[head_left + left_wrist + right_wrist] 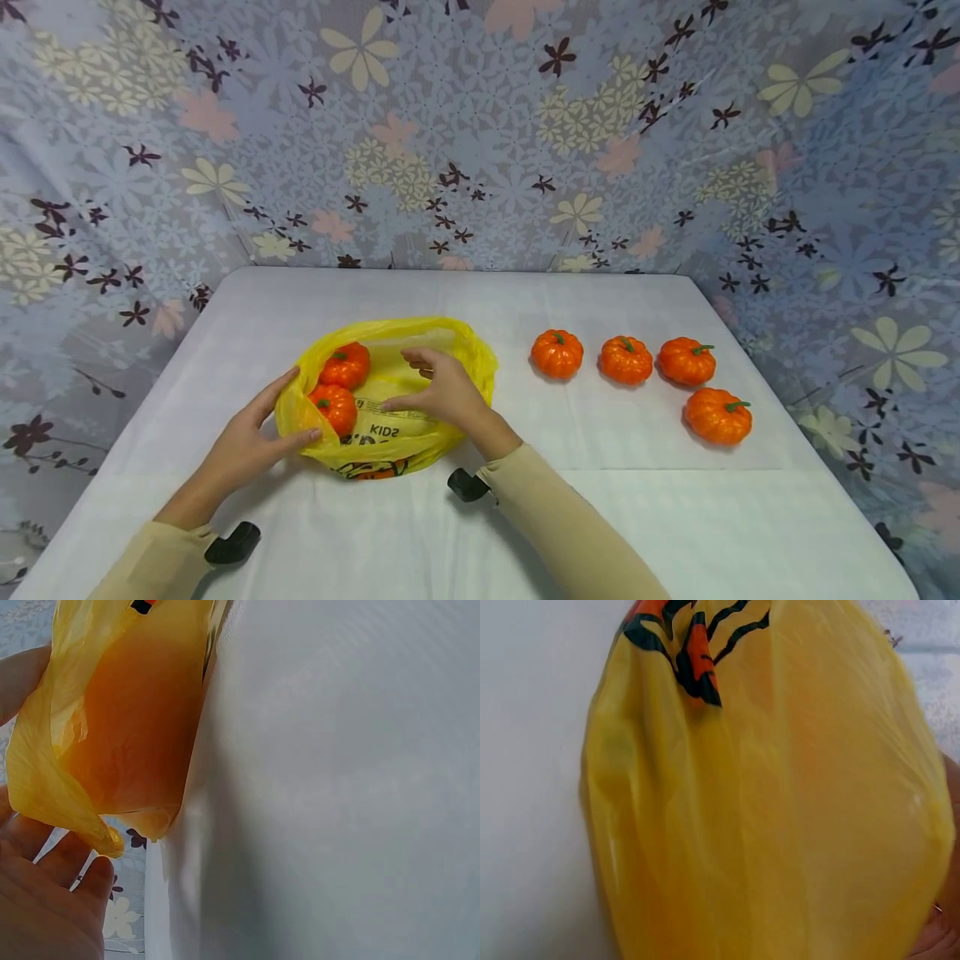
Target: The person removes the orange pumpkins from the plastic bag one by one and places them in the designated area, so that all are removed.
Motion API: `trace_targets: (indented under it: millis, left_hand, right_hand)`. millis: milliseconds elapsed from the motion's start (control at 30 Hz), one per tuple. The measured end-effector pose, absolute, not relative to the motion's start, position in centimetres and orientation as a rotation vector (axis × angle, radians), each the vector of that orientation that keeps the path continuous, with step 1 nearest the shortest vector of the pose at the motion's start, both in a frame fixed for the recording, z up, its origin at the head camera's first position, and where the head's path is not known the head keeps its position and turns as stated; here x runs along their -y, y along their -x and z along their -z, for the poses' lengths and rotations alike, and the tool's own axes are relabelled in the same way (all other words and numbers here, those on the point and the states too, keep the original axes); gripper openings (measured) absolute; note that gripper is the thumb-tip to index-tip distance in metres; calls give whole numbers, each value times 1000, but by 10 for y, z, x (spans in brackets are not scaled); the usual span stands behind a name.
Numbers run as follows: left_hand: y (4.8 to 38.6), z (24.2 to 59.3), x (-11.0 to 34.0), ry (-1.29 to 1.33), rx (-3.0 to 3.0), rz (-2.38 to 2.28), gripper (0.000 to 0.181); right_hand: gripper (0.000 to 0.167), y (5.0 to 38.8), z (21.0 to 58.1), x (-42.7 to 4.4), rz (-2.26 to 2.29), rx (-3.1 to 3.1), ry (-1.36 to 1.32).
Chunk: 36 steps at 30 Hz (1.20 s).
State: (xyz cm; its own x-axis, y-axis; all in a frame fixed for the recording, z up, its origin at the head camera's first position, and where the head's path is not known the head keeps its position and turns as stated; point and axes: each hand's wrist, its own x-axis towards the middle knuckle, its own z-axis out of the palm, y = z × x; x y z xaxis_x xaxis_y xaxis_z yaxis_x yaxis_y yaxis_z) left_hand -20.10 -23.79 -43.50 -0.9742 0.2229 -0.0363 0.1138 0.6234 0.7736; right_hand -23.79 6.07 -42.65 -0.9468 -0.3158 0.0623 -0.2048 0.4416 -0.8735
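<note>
A yellow plastic bag (pixel 390 462) lies with its mouth spread wide, left of the table's middle. Inside, against its left wall, are two small orange pumpkins: a rear one (pixel 349 367) and a front one (pixel 336 410). My left hand (pixel 243 446) holds the bag's left rim, thumb over the front edge and fingers along the outside. The left wrist view shows the bag's film (pixel 45 780) between that thumb and fingers. My right hand (pixel 450 392) is over the bag's mouth, thumb and fingers apart with nothing between them. In the right wrist view the bag (pixel 765 810) hides most of it.
Several more orange pumpkins stand to the right of the bag: one nearest it (pixel 557 354), one beside that (pixel 626 361), one further right (pixel 686 361) and one closer to me (pixel 717 417). A white cloth covers the table (pixel 675 517). Flowered fabric (pixel 480 150) hangs behind.
</note>
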Motion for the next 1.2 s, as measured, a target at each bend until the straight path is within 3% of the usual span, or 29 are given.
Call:
trace_targets:
  millis: [500, 1200]
  left_hand:
    - [202, 444, 240, -466, -2605, -1511, 101]
    - [200, 443, 243, -440, -2602, -1479, 101]
  right_hand:
    - [87, 239, 436, -35, 1526, -2517, 483]
    - [79, 234, 438, -7, 1400, -2516, 558]
